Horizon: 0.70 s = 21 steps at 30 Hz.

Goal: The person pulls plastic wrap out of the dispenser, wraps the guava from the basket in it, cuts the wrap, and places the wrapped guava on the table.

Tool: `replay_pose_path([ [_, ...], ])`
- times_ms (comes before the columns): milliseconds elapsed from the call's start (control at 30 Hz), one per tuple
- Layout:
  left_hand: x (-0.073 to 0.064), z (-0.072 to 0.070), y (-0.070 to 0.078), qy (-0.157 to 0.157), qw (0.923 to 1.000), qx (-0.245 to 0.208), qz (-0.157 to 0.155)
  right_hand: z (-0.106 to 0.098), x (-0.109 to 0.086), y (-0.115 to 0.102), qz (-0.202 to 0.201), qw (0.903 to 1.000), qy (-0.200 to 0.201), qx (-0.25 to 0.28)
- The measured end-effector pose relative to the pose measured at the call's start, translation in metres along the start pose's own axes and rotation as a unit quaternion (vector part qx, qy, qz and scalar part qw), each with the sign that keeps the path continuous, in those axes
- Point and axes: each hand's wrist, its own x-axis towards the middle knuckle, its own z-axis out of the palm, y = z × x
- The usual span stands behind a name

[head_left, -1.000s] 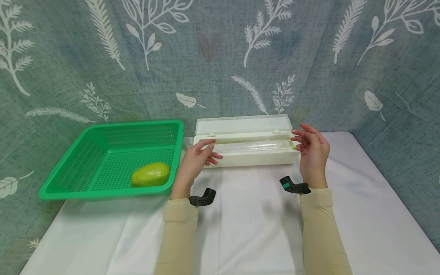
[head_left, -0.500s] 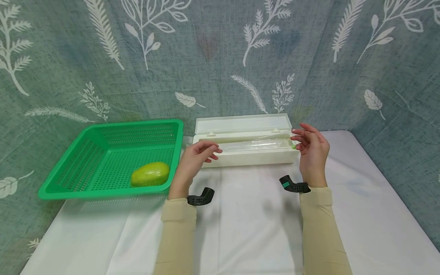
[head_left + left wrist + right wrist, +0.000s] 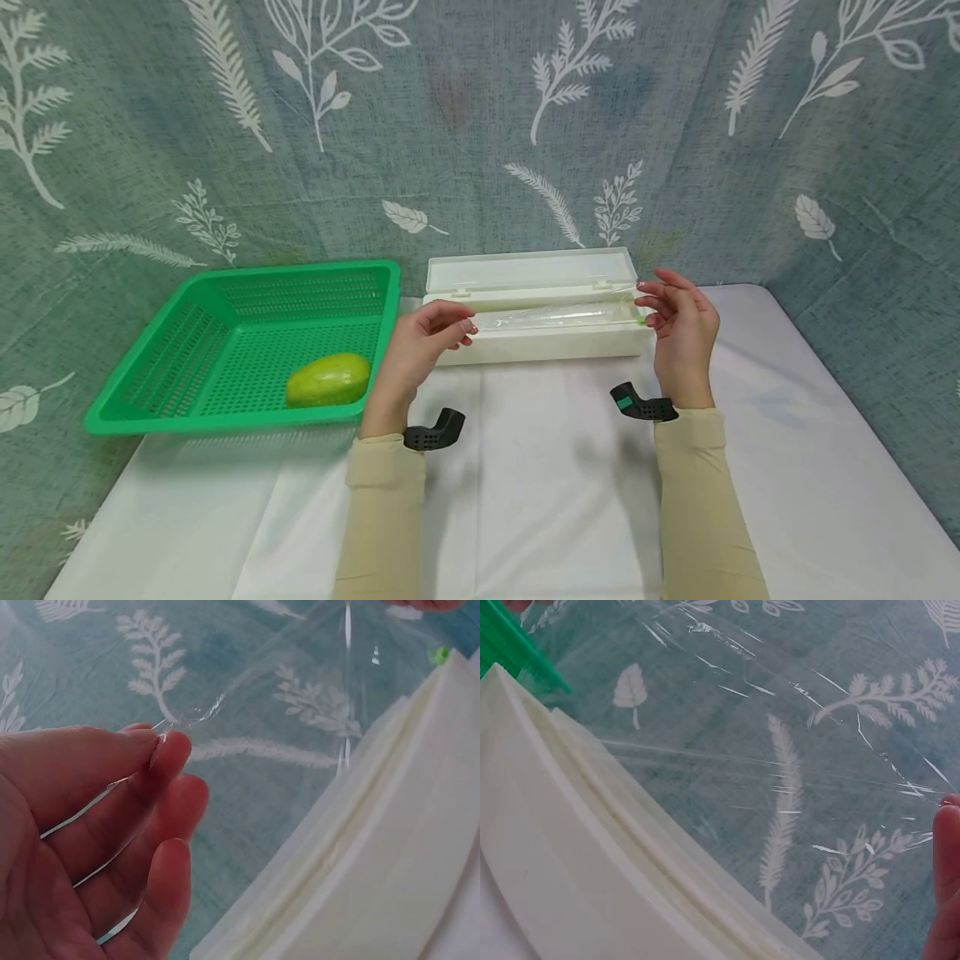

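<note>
Clear cling film (image 3: 558, 316) stretches between my two hands over a long white dispenser box (image 3: 555, 344). The box's lid (image 3: 531, 271) stands raised at the back. At the box's left end, my left hand (image 3: 418, 357) pinches a corner of the film between thumb and index finger; the left wrist view shows the bunched film (image 3: 196, 718) at those fingertips. My right hand (image 3: 684, 337) is by the box's right end. In the right wrist view, creases in the film (image 3: 885, 761) converge on its fingertips, which pinch the other corner.
A green plastic basket (image 3: 161, 423) stands to the left, close to my left forearm, with a green-yellow papaya-like fruit (image 3: 328, 381) in it. A white cloth (image 3: 547, 483) covers the table. A patterned curtain (image 3: 465, 150) hangs behind.
My left hand has closed its thumb and finger on the film and drawn slightly left and towards me. The film now lifts tauter between the hands. My right hand has stayed almost still.
</note>
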Motion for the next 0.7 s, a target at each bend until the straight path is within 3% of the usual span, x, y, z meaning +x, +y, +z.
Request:
replay_pose_path([
  [367,-0.004,-0.005,0.005,0.022,0.9987,-0.035,0.031,0.003,-0.001,-0.002,-0.001,1.0,-0.001,-0.009],
  [700,-0.002,-0.003,0.012,0.074,0.9942,-0.073,0.026,0.008,-0.003,-0.007,-0.009,0.9998,-0.001,-0.017],
])
